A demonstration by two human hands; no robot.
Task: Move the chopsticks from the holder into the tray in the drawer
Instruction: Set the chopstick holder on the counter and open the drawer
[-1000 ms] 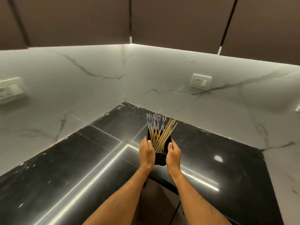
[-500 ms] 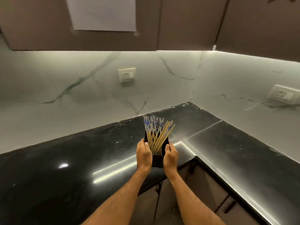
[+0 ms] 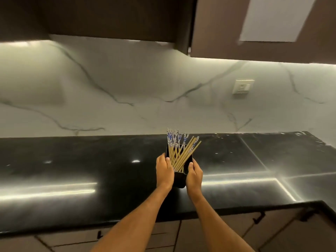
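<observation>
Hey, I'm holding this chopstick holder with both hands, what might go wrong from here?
1. The wooden, blue-patterned chopsticks lean and fan rightward out of the black rectangular holder; tilting it could spill them.
2. The left hand and right hand both grip the holder, so neither is free for the drawers, which look shut.

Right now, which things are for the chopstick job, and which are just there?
For the job:
chopsticks
black holder
left hand and right hand, both gripping the holder

Just there:
black countertop
wall socket
marble wall
upper cabinets
</observation>
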